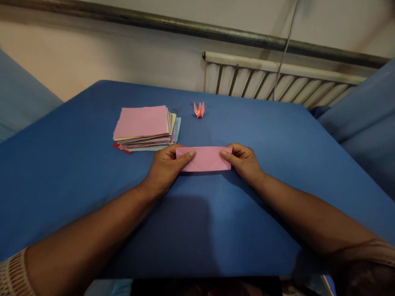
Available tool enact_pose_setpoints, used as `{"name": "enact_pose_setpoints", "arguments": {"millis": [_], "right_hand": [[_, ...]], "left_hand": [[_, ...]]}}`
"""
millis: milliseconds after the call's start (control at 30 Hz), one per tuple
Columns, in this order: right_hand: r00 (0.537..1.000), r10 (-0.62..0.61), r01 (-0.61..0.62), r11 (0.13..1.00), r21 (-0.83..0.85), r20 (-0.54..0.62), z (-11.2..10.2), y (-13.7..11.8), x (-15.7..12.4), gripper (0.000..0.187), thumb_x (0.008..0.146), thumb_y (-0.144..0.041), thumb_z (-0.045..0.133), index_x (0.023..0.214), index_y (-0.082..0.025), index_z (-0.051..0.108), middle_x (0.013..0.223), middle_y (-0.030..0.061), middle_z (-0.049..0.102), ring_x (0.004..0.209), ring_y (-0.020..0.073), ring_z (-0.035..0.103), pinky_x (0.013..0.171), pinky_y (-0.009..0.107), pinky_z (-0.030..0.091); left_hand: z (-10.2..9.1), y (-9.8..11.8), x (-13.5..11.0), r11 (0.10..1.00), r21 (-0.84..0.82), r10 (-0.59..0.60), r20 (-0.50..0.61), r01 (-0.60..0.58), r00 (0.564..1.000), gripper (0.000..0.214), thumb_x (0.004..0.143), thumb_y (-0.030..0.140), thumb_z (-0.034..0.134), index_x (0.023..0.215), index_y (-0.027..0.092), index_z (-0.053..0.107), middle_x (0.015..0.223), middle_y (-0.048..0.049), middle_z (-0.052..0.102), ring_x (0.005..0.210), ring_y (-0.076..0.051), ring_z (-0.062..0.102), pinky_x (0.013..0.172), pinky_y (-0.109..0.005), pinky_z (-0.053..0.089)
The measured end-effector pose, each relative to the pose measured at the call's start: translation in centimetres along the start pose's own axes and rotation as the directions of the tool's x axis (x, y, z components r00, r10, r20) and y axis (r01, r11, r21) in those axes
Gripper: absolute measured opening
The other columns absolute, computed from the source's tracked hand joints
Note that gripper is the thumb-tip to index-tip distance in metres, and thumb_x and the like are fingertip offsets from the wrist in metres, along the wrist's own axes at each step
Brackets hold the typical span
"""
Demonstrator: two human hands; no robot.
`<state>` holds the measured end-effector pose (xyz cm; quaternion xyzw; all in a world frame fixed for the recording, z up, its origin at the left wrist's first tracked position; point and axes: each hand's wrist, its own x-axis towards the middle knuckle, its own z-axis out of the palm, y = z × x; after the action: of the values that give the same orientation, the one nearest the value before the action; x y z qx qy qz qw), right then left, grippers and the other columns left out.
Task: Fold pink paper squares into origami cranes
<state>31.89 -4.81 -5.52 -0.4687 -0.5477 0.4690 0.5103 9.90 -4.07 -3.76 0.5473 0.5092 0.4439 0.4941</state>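
Note:
A pink sheet of paper [204,158], folded into a long narrow rectangle, lies on the blue table [277,135]. My left hand [166,166] pinches its left end, thumb on top. My right hand [243,161] pinches its right end the same way. Both hands are closed on the paper. A stack of coloured square papers [145,127], pink on top, sits just beyond my left hand. A small folded pink paper figure [199,109] stands upright farther back, behind the sheet.
A radiator [271,82] and a pipe [185,26] run along the wall behind the table. Blue cloth-covered surfaces [367,115] flank the table on both sides. The table's near edge lies just below my forearms.

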Motion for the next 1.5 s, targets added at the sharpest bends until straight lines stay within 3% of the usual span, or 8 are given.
{"name": "enact_pose_setpoints", "arguments": {"millis": [233, 467, 600, 733, 900, 1133, 1333, 1500], "right_hand": [[0.998, 0.058, -0.06, 0.951, -0.304, -0.015, -0.3, 1.6, 0.6, 0.035, 0.079, -0.049, 0.061, 0.061, -0.02, 0.05, 0.055, -0.0063, 0.043, 0.051, 0.0094, 0.035, 0.05, 0.024, 0.026], [0.997, 0.076, -0.022, 0.471, -0.882, 0.015, -0.5, 0.4, 0.6, 0.026, 0.089, -0.041, 0.052, 0.072, -0.022, 0.06, 0.062, 0.0006, 0.059, 0.056, 0.0153, 0.048, 0.055, 0.028, 0.029], [1.0, 0.001, 0.027, 0.366, -0.93, 0.03, -0.1, 0.2, 0.4, 0.029, 0.087, -0.038, 0.059, 0.107, -0.017, 0.065, 0.094, 0.0114, 0.071, 0.086, 0.0257, 0.062, 0.073, 0.035, 0.044], [0.955, -0.185, 0.278, 0.282, -0.918, 0.232, -0.1, 0.2, 0.2, 0.043, 0.092, -0.023, 0.055, 0.135, -0.021, 0.055, 0.139, 0.014, 0.055, 0.126, 0.0306, 0.049, 0.102, 0.045, 0.038], [0.829, -0.029, 0.534, 0.339, -0.774, 0.559, 0.9, -0.4, -0.9, 0.039, 0.099, -0.019, 0.038, 0.129, -0.018, 0.062, 0.138, 0.0106, 0.06, 0.123, 0.0233, 0.056, 0.106, 0.037, 0.04], [0.898, 0.01, 0.419, 0.279, -0.864, 0.439, 3.6, -0.4, -4.2, 0.073, 0.095, -0.057, 0.044, 0.15, -0.008, 0.038, 0.152, 0.0266, 0.038, 0.142, 0.0395, 0.035, 0.113, 0.052, 0.033], [0.832, 0.031, 0.511, 0.343, -0.788, 0.553, 1.5, 0.3, -4.8, 0.076, 0.097, -0.061, 0.035, 0.154, -0.011, 0.03, 0.16, 0.0242, 0.021, 0.15, 0.0342, 0.017, 0.118, 0.052, 0.024], [0.833, 0.027, 0.505, 0.372, -0.779, 0.552, 1.3, 0.2, -4.6, 0.076, 0.095, -0.061, 0.04, 0.153, -0.012, 0.033, 0.16, 0.0247, 0.023, 0.15, 0.036, 0.019, 0.117, 0.054, 0.025]], "left_hand": [[0.3, -0.3, 1.6, 0.926, 0.373, 0.071, -0.007, -0.063, 0.997, 0.031, 0.072, 0.046, 0.072, 0.067, 0.018, 0.059, 0.062, 0.0029, 0.055, 0.058, -0.013, 0.048, 0.054, -0.025, 0.033], [1.0, -0.7, 2.6, 0.46, 0.873, 0.085, 0.141, -0.165, 0.986, 0.028, 0.084, 0.048, 0.056, 0.083, 0.021, 0.063, 0.072, -0.004, 0.064, 0.067, -0.022, 0.057, 0.057, -0.031, 0.03], [1.1, -0.7, 2.4, 0.357, 0.919, 0.07, 0.154, -0.169, 0.986, 0.029, 0.086, 0.049, 0.054, 0.09, 0.021, 0.063, 0.078, -0.006, 0.068, 0.076, -0.024, 0.062, 0.061, -0.032, 0.034], [1.1, -0.6, 2.5, 0.331, 0.927, 0.065, 0.161, -0.173, 0.985, 0.031, 0.086, 0.051, 0.054, 0.091, 0.021, 0.063, 0.083, -0.0079, 0.07, 0.08, -0.026, 0.064, 0.063, -0.032, 0.036], [1.1, -0.4, 2.4, 0.33, 0.93, 0.065, 0.146, -0.16, 0.987, 0.03, 0.086, 0.048, 0.055, 0.094, 0.021, 0.063, 0.089, -0.0102, 0.072, 0.084, -0.028, 0.066, 0.065, -0.033, 0.039], [1.1, -0.5, 2.2, 0.386, 0.911, 0.073, 0.126, -0.144, 0.989, 0.04, 0.084, 0.05, 0.059, 0.112, 0.021, 0.062, 0.102, -0.01, 0.072, 0.093, -0.027, 0.067, 0.072, -0.032, 0.044], [0.0, -0.4, 2.7, 0.428, 0.898, 0.076, 0.084, -0.108, 0.994, 0.051, 0.083, 0.049, 0.062, 0.124, 0.019, 0.057, 0.103, -0.0105, 0.073, 0.101, -0.029, 0.066, 0.084, -0.037, 0.047], [1.6, -0.7, -0.6, 0.336, 0.855, 0.338, 0.283, -0.395, 0.898, 0.045, 0.095, 0.027, 0.044, 0.137, 0.015, 0.05, 0.144, -0.0156, 0.053, 0.138, -0.028, 0.044, 0.113, -0.044, 0.032]]}}
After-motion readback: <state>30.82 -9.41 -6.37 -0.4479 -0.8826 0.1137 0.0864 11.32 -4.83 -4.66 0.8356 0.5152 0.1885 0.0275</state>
